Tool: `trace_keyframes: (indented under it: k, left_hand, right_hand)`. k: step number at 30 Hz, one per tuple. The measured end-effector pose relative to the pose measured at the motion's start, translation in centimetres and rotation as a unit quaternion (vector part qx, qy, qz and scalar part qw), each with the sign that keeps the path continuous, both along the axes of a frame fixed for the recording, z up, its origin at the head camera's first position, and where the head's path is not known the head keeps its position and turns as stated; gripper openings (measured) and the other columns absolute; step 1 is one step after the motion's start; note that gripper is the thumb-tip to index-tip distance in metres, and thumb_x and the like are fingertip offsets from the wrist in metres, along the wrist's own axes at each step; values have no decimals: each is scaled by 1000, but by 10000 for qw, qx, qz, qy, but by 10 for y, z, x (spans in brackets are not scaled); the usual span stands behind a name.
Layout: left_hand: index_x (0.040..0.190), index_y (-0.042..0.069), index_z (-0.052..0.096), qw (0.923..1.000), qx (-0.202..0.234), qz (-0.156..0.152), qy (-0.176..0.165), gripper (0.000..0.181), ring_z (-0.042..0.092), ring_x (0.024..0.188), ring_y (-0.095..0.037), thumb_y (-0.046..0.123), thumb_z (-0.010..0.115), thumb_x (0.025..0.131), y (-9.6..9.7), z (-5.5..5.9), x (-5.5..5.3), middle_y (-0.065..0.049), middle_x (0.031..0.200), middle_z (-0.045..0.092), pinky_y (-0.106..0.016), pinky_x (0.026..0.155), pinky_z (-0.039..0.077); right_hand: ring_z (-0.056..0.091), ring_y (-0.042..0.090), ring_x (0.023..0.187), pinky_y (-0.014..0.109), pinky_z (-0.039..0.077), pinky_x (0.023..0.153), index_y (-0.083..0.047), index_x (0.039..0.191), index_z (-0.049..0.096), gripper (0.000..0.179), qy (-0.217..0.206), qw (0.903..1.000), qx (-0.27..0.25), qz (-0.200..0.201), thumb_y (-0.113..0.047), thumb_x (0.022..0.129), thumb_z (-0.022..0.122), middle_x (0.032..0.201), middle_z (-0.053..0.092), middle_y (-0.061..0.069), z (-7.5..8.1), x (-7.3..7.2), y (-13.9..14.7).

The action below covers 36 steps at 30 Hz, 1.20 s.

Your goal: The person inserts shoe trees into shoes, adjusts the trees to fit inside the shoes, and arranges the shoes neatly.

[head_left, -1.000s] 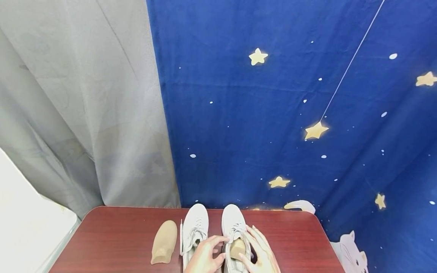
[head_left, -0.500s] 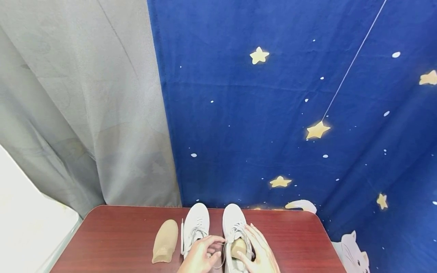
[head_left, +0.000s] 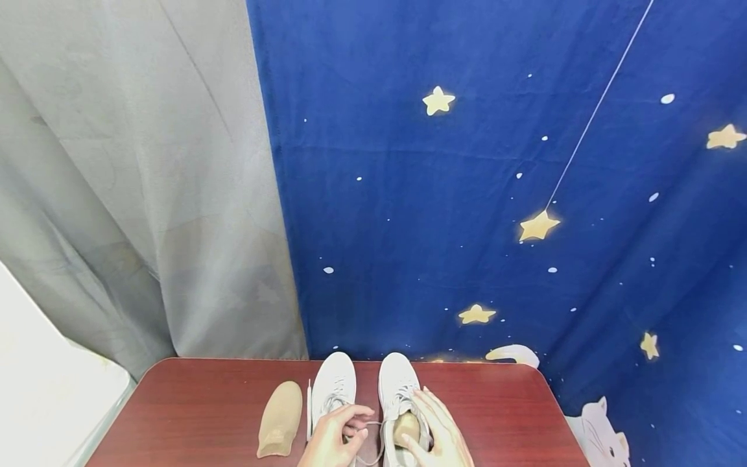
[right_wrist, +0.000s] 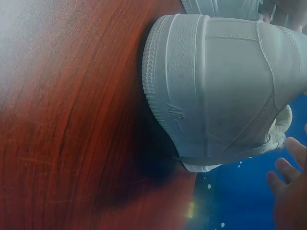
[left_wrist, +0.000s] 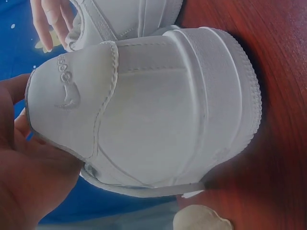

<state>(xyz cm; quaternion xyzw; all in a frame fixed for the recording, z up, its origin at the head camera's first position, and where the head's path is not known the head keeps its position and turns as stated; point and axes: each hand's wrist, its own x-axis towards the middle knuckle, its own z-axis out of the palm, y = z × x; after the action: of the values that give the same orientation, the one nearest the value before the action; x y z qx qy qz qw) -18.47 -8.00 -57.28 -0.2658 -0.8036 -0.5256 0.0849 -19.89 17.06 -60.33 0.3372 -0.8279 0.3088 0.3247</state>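
Note:
Two white lace-up sneakers stand side by side, toes away from me. My left hand (head_left: pixel 334 438) is over the opening of the left sneaker (head_left: pixel 334 376) in the head view, its fingertips pinching a loose white shoelace (head_left: pixel 382 441) that runs to the right sneaker (head_left: pixel 398 381). My right hand (head_left: pixel 441 433) lies along that sneaker's right side with straight fingers touching it near the laces. A beige shoe filler (head_left: pixel 406 428) sits in the right sneaker's opening. In the left wrist view the left sneaker's heel (left_wrist: pixel 144 105) hides the fingertips.
Another beige shoe filler (head_left: pixel 280 418) lies on the red-brown table (head_left: pixel 198 408), left of the sneakers. A white lace end (head_left: pixel 308 408) sticks out beside the left sneaker. Behind the table hang a grey curtain (head_left: pixel 222 227) and a blue star-patterned curtain (head_left: pixel 397 246).
My left hand has drawn away to the left from the right sneaker, and the shoelace now spans the gap in a loop. My right hand has hardly moved.

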Motion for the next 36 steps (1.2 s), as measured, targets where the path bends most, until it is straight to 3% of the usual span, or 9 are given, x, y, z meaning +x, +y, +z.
trace_keyframes:
  k: [5, 13, 20, 29, 36]
  left_hand:
    - [103, 21, 61, 9995, -48, 264, 141, 29, 57, 68, -1, 7, 66, 79, -1, 0, 0, 9, 89, 61, -22, 60, 50]
    - [104, 24, 61, 9991, -134, 284, -290, 25, 57, 68, -1, 11, 64, 83, -6, 4, -2, 7, 86, 62, -26, 60, 51]
    - [102, 22, 61, 9991, -47, 396, 112, 29, 52, 62, 0, 5, 67, 79, -6, 10, -1, 7, 78, 59, -24, 56, 49]
    - [103, 26, 61, 9983, -106, 578, 1, 27, 53, 64, -1, 11, 67, 81, -9, 10, -1, 8, 80, 59, -21, 57, 48]
    - [100, 22, 63, 9962, 303, 683, 453, 34, 57, 67, -4, 1, 70, 75, -12, 9, -5, 11, 85, 59, -23, 57, 50]
  right_hand:
    - [43, 39, 117, 30, 23, 103, 1, 124, 54, 71, -11, 10000, -48, 25, -30, 65, 79, 126, 52, 16, 0, 0, -1]
    - [40, 36, 121, 31, 22, 104, 3, 124, 52, 71, 82, 9994, -33, 338, -32, 69, 77, 126, 50, 19, 2, -4, -8]
    - [44, 34, 118, 36, 27, 100, 3, 125, 52, 70, 107, 9995, 8, 307, -33, 70, 76, 126, 51, 17, 12, -4, -15]
    - [46, 33, 116, 34, 27, 101, 3, 125, 52, 69, 168, 9993, 23, 318, -33, 70, 75, 124, 52, 18, 14, -4, -20]
    - [50, 34, 111, 33, 27, 101, 2, 125, 52, 68, 137, 9992, 93, 362, -30, 70, 74, 123, 53, 17, 18, -6, -22]
